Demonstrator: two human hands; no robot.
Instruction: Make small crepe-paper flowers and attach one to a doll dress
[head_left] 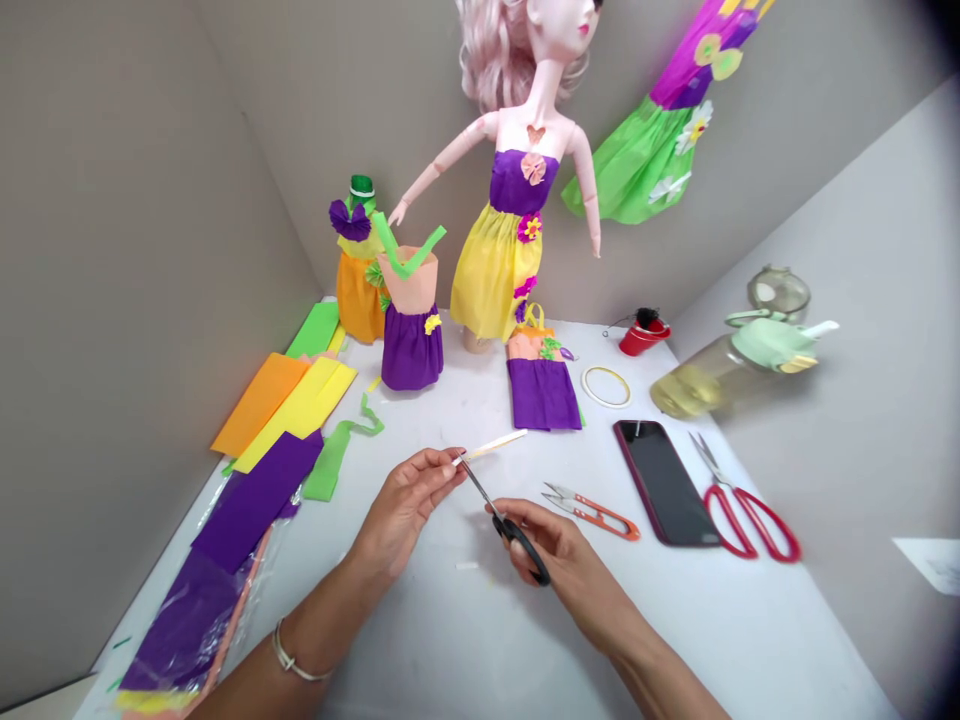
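Purple and yellow crepe paper dresses a tall doll (499,265) standing on a white table (450,650), and one green and purple paper gown (645,140) hangs up to the doll's right. Left of the doll stand two smaller paper-dressed figures, an orange one (358,295) and a peach and purple one (411,335) with a green strip at its top. Farther left lie crepe paper sheets (281,430) in orange, yellow, purple and green, some under clear plastic. Right of the doll, a tilted bottle of pale yellow liquid (697,375) with a green top sits near the table's edge, and one flat peach and purple paper dress (541,390) lies just in front of the doll. Below and right of the doll lie one smartphone (664,482), one pair of red-handled scissors (750,525) and one pair of orange thread snips (592,512). One small red bucket (645,338) and one ring of tape (605,387) also sit right of the doll. Well in front of the doll, the left hand (405,505) pinches a thin white strip (491,446) between thumb and fingers, while the right hand (551,560) closes around black-handled scissors (517,545), their blades at the strip's near end.
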